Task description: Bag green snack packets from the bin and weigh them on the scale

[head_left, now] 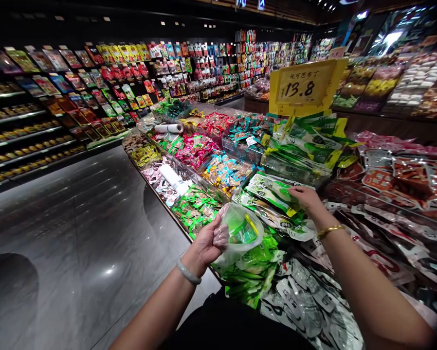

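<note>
My left hand [209,241] is closed around the gathered rim of a clear plastic bag [236,250], whose mouth gapes toward me. Inside the bag lies a green packet with a yellow edge [245,232]. Over a bin to the right, my right hand [305,196] pinches the edge of a green-and-white snack packet [271,192]; the fingertips partly hide the contact. More long packets [289,221] of the same look lie beneath it. Below the bag is a heap of bright green packets [253,270].
Bins of small wrapped snacks [227,175] stretch ahead, with white bag rolls [171,177] among them. A yellow price sign [304,87] reading 13.8 stands behind upright green packets [306,141]. Grey floor [76,253] lies left, before stocked wall shelves [21,126].
</note>
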{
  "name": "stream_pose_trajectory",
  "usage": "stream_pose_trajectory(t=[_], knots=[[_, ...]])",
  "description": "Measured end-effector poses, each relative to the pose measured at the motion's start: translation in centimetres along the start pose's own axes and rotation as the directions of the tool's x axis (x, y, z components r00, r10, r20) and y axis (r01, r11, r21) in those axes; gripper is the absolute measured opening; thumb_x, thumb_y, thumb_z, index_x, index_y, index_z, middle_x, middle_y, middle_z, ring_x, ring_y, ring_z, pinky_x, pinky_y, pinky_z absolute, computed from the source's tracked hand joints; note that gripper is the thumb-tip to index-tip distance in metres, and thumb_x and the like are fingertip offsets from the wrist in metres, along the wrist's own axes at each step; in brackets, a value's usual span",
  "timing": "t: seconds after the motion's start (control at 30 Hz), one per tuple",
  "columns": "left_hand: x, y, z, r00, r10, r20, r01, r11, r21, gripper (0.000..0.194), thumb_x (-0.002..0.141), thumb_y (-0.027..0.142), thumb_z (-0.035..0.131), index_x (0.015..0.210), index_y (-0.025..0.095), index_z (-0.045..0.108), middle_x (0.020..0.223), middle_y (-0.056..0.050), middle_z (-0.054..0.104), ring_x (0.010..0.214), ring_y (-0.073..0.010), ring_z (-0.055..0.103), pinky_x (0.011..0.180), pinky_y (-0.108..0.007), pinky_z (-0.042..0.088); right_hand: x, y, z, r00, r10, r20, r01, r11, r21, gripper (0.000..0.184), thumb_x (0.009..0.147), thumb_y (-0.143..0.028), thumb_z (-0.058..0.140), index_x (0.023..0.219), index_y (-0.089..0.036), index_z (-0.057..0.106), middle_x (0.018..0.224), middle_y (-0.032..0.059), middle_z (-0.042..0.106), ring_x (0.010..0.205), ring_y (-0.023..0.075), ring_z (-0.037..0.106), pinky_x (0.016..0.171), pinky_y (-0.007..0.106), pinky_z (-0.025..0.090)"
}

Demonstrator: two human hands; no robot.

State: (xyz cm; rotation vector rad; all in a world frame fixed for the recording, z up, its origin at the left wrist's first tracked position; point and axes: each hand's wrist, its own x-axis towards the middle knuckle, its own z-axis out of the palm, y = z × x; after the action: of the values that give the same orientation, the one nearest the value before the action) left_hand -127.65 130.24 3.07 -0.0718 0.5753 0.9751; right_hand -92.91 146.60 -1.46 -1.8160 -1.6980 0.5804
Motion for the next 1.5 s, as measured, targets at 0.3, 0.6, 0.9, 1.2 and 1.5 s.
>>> stream_pose_trajectory(t=[0.3, 0.6, 0.9, 1.2, 1.5], knots=[[0.0, 0.1, 0.8, 1.000, -0.028, -0.015, 0.028, 1.000, 0.003, 0.042, 0.103, 0.038, 0.038, 0.066, 0.019, 0.038, 0.054, 0.009, 0.025, 0.035, -0.0029, 0.029, 0.033, -0.012, 0.024, -2.4, 0.1, 0.9, 0.988, -0.028, 0.153, 0.097, 0.882, -0.462, 0.056, 0.078, -0.060, 0.064, 0.118, -0.021, 0.071, 0.120, 0.0130, 0.071, 0.110, 0.0314, 0.063, 0.084, 0.035, 0.047], [0.1, 0.3, 0.3, 0.998, -0.055, -0.013, 0.055, 0.998, 0.015, 0.047, 0.102, 0.042, 0.037, 0.062, 0.019, 0.034, 0.053, 0.009, 0.026, 0.035, -0.0020, 0.029, 0.032, -0.012, 0.025, -3.9, -1.5, 1.4, 0.994, -0.090, 0.068, 0.111, 0.665, -0.739, 0.062, 0.081, -0.052, 0.071, 0.126, -0.010, 0.060, 0.117, 0.0229, 0.064, 0.109, 0.0360, 0.059, 0.086, 0.041, 0.045], [0.0, 0.3, 0.1, 0.999, -0.036, -0.004, 0.036, 0.999, 0.021, 0.045, 0.103, 0.041, 0.037, 0.064, 0.018, 0.038, 0.052, 0.009, 0.027, 0.034, -0.0028, 0.029, 0.032, -0.012, 0.025, -5.3, -1.4, 1.4, 0.987, -0.159, 0.011, 0.109, 0.628, -0.770, 0.043, 0.082, -0.041, 0.072, 0.110, -0.012, 0.060, 0.104, 0.0181, 0.069, 0.104, 0.0333, 0.059, 0.083, 0.040, 0.040], [0.1, 0.1, 0.0, 1.000, -0.020, -0.015, 0.020, 0.999, 0.032, 0.045, 0.103, 0.041, 0.037, 0.064, 0.018, 0.040, 0.051, 0.008, 0.029, 0.033, -0.0026, 0.030, 0.031, -0.012, 0.024, -5.0, -0.8, 0.3, 0.994, -0.101, 0.037, 0.100, 0.748, -0.656, 0.033, 0.088, -0.032, 0.064, 0.115, -0.014, 0.066, 0.101, 0.0143, 0.073, 0.089, 0.0279, 0.067, 0.068, 0.033, 0.037], [0.1, 0.2, 0.1, 1.000, -0.021, -0.017, 0.021, 1.000, 0.015, 0.046, 0.103, 0.040, 0.038, 0.062, 0.018, 0.038, 0.052, 0.008, 0.028, 0.035, -0.0028, 0.028, 0.032, -0.013, 0.025, -10.3, -4.3, -2.5, 0.589, -0.803, -0.091, 0.600, 0.510, -0.617, 0.026, 0.092, -0.015, 0.056, 0.107, -0.026, 0.075, 0.078, 0.0026, 0.069, 0.077, 0.0192, 0.052, 0.079, 0.035, 0.030]])
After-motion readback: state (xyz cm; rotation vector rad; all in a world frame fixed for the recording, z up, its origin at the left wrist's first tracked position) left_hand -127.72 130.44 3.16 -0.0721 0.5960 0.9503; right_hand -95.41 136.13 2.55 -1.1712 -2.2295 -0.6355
